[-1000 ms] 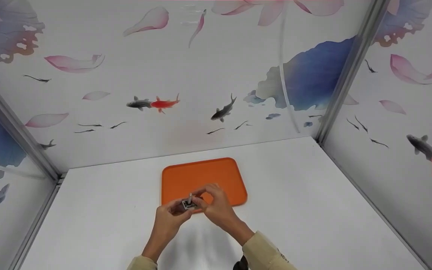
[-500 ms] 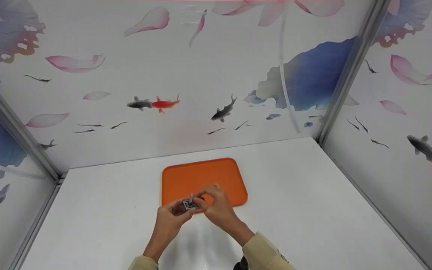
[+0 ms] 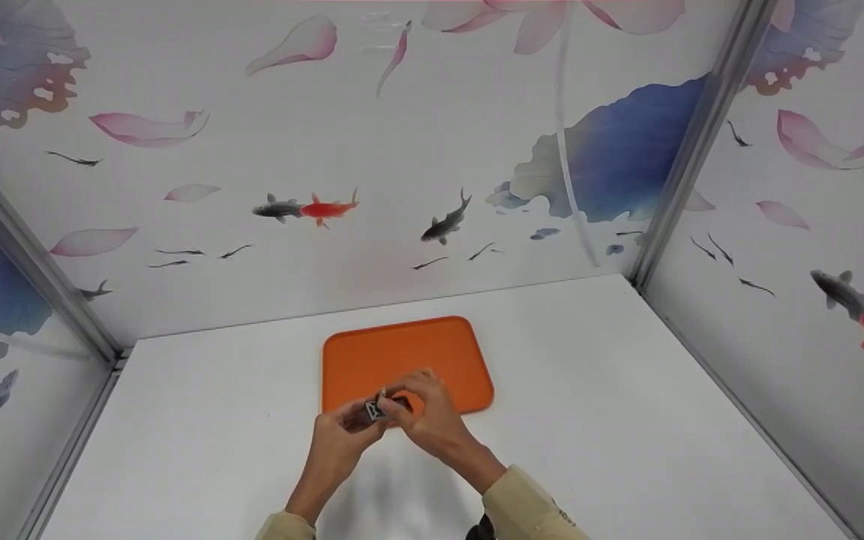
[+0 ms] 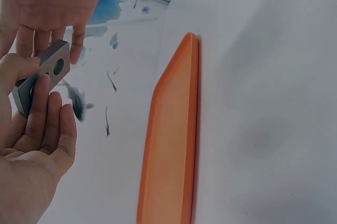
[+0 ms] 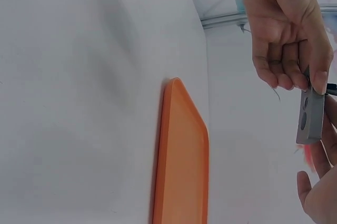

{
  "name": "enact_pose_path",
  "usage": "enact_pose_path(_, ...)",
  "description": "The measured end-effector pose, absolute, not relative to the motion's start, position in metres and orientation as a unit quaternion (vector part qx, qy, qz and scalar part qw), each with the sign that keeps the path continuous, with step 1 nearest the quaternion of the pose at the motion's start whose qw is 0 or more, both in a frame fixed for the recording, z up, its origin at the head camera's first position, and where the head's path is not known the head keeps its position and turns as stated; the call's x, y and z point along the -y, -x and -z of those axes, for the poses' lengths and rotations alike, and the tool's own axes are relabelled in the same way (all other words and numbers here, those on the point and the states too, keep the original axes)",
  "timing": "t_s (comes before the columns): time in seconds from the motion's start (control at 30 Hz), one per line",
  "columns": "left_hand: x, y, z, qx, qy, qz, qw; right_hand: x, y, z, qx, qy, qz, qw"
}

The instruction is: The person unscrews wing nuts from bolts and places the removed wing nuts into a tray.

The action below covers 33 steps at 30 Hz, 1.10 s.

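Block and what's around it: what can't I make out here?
Block: gripped end hidden by the left hand, left wrist view.
Pin: too small for detail in the head view, partly behind the right hand.
Tray: near edge partly behind the hands, head view; cut off by the bottom edge in both wrist views.
Black object: cut off by the head view's bottom edge.

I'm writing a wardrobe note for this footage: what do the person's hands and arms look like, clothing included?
The left hand and right hand show no gloves or rings. Both the left sleeve and right sleeve are beige; the right has small dark marks, too blurred to identify.
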<state>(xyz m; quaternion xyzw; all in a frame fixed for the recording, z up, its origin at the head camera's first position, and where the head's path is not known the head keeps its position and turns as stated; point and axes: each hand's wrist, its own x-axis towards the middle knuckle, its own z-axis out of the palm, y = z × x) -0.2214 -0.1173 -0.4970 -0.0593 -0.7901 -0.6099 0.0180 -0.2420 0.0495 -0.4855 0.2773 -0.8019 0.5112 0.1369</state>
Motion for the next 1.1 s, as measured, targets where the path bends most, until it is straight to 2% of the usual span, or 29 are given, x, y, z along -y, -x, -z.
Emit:
enact_pose_path(0.63,0.117,0.219,0.492,0.784,0.081,0.615,0.027,-0.050,0.244,0.488,0.803,-0.285,-0.506,0.134)
enact_pose_path(0.9,0.114,0.208,0.471,0.786,0.069,0.615,0.017,-0.052,0.242,0.487,0.802,-0.271,-0.518,0.121)
enact_pose_path(1.1,0.117,0.216,0.487,0.785,0.066,0.615,0.022,-0.053,0.241,0.488,0.803,-0.255,-0.527,0.114)
